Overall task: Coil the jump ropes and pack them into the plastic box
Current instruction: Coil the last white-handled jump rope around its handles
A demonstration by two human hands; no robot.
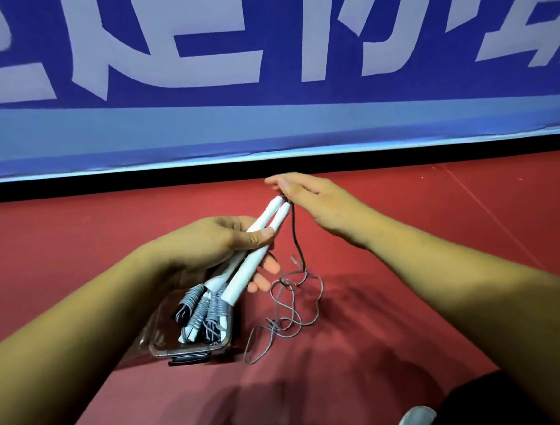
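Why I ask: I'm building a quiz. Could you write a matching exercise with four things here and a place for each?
Things:
1 handles
2 cord
3 box
4 coiled ropes

Places:
A inside the box
B gripped in the left hand
C standing on the floor
D hanging from the right fingers into a tangle

Pairs: 1-B; 2-D; 3-C; 4-A

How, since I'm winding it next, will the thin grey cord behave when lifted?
Probably floppy: the cord lies in loose, crossing loops on the red floor. Likely to tangle, since those loops overlap. Seemingly light: the right hand holds its upper end with just a fingertip pinch beside the white handles.
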